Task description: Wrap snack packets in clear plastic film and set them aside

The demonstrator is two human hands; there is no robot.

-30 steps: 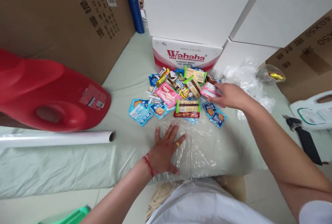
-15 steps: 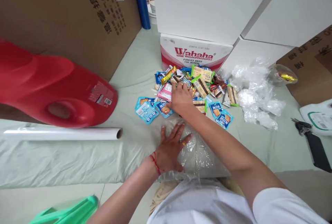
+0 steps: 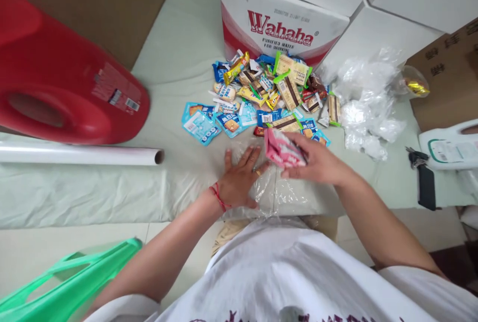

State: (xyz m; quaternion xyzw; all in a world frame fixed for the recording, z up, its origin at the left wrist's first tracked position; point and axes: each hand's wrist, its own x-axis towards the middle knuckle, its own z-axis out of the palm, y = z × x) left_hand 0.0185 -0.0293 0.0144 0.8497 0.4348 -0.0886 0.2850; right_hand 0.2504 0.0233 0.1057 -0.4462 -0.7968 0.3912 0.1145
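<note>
My right hand [image 3: 317,160] grips a pink and white snack packet [image 3: 284,150] above the near side of the table, thumb and fingers around its right end. My left hand [image 3: 239,180], fingers spread, lies flat on a clear plastic bag [image 3: 276,187] at the table's front edge. Beyond both hands is a heap of wrapped snacks [image 3: 257,93] in yellow, brown, green and blue. Light-blue biscuit packets [image 3: 201,124] lie at its left end, and more blue packets [image 3: 309,127] are partly behind the right hand.
A white and red water carton [image 3: 284,23] stands behind the heap. Crumpled clear bags [image 3: 366,108] lie to the right, near a white jug [image 3: 451,148] and a black phone-like object with keys [image 3: 425,185]. On the left are a red jug [image 3: 74,78] and a white roll [image 3: 82,155].
My right hand has come back from the heap and to the right, lifting out the pink packet. My left hand stays flat on the bag. The view has tilted downward.
</note>
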